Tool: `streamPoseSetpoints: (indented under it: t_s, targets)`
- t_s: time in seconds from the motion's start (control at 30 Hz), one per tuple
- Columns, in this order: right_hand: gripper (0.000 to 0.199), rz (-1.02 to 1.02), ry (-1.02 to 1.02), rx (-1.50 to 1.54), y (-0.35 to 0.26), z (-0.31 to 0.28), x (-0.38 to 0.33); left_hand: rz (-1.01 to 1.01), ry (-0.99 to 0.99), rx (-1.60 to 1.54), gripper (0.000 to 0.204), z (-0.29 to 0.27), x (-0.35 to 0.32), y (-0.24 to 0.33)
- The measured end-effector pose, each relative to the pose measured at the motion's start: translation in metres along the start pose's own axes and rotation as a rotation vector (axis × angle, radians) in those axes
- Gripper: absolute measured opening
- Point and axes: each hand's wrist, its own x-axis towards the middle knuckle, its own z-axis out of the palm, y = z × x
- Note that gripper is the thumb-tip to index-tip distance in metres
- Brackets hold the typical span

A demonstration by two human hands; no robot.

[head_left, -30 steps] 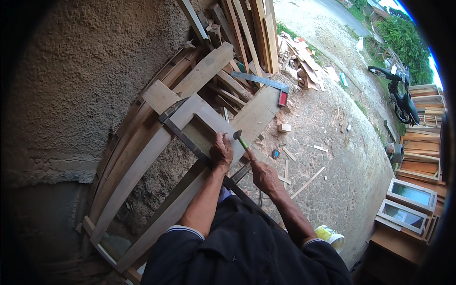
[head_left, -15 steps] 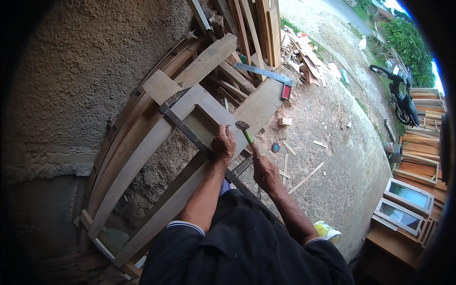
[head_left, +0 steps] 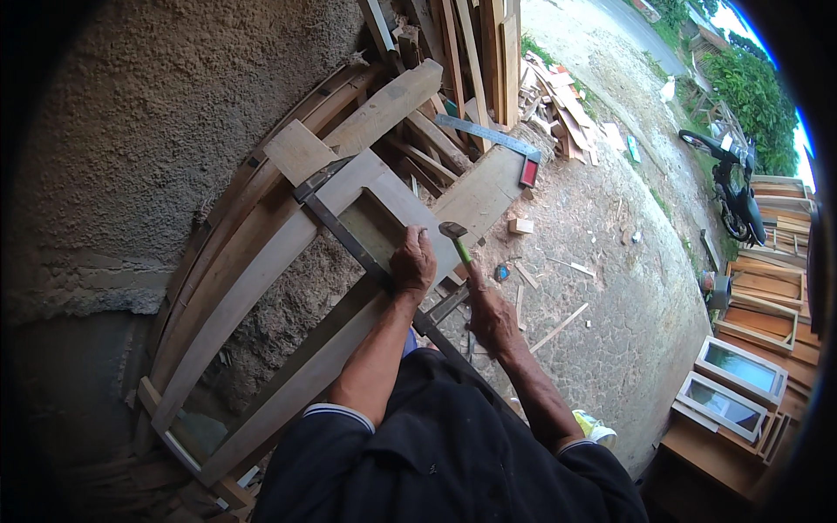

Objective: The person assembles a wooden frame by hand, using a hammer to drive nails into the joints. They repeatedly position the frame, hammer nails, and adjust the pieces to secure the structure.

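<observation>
We record bright daylight over the far edge of the ground [head_left: 580, 24], dim shade on the wall [head_left: 166, 174], bent lines near black margins.

The right grip [head_left: 493, 321] is closed around a green-handled hammer [head_left: 462, 249], its head just right of the left grip's fingertips. The left grip [head_left: 413, 261], fingers curled, rests at a pale wooden frame [head_left: 403, 202]. A dark metal bar [head_left: 342, 234] crosses the frame left of that grip and passes beneath its wrist. Ahead and to the right of both grips, a metal square with a red handle [head_left: 529, 172] lies on a board [head_left: 479, 193]. Near the right grip, farther right, are a small wood block [head_left: 520, 227] and a round blue object [head_left: 502, 272]. Well apart, far right, stands a motorcycle [head_left: 738, 196].
</observation>
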Motion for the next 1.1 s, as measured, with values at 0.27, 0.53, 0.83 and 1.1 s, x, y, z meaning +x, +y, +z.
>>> streamPoseSetpoints:
  t_s: [0.27, 0.53, 0.83, 1.1]
  targets:
    - [0.073, 0.046, -0.010, 0.032, -0.008, -0.013, 0.010, -0.034, -0.013, -0.052, 0.027, -0.002, 0.001, 0.001]
    - [0.036, 0.036, 0.091, 0.289, -0.034, -0.005, 0.018, -0.102, -0.537, -0.425, 0.071, -0.023, -0.038, 0.031]
    - [0.012, 0.066, 0.134, 0.347, -0.028, 0.021, 0.024, -0.280, -0.597, -0.679, 0.075, -0.019, -0.043, 0.004]
    - [0.027, 0.402, -0.045, 0.936, -0.020, 0.029, 0.046, -0.949, -0.483, -1.310, 0.073, -0.035, -0.042, 0.018]
